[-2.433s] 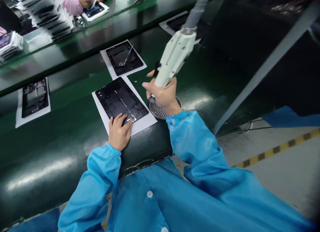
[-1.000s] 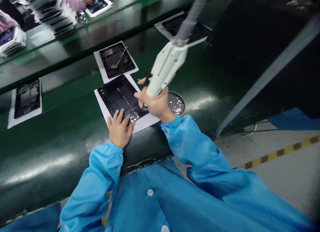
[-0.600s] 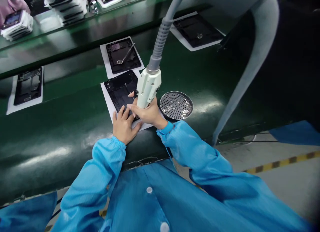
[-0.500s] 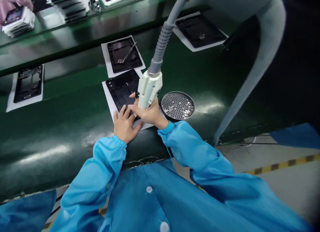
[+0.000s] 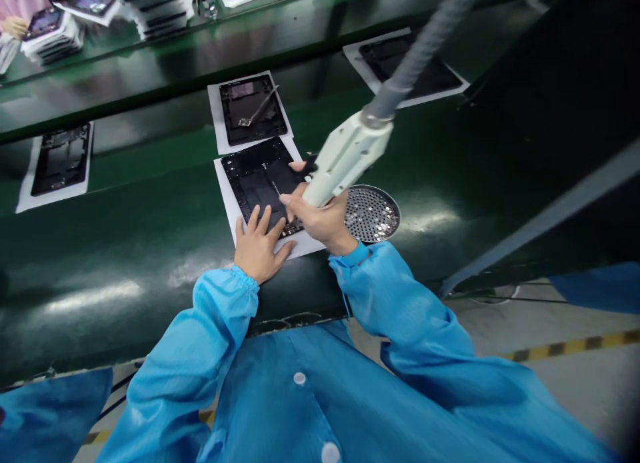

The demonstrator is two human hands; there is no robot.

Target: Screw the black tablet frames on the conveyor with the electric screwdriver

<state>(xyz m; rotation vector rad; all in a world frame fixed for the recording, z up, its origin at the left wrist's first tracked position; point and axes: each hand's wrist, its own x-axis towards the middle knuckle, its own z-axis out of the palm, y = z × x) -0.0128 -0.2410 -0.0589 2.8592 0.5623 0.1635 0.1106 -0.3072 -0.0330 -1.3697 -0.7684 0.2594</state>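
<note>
My left hand [image 5: 257,246] lies with fingers spread on the lower left edge of an open tablet housing [image 5: 255,180], black inside with small parts along its border. The housing rests on a white sheet [image 5: 231,203] on the green worktop. My right hand [image 5: 323,216] is wrapped round a pale tool that looks like an air gun [image 5: 350,156], with a grey ribbed hose running up and right. The tool's black front end is partly hidden by my fingers, above the housing's right side. Just beyond my right wrist sits a round perforated metal dish [image 5: 373,213] with small shiny pieces.
Another tablet housing [image 5: 253,110] with a loose flex part on it lies behind. More housings on white sheets lie at left [image 5: 63,158] and back right [image 5: 415,63]. Stacked units [image 5: 53,33] and a co-worker's hand [image 5: 14,27] are across the line. A grey strap [image 5: 540,216] slants down at right.
My right hand has moved right with the tool, which now leans over to the right, uncovering more of the housing. My left hand stays on the housing's lower left edge.
</note>
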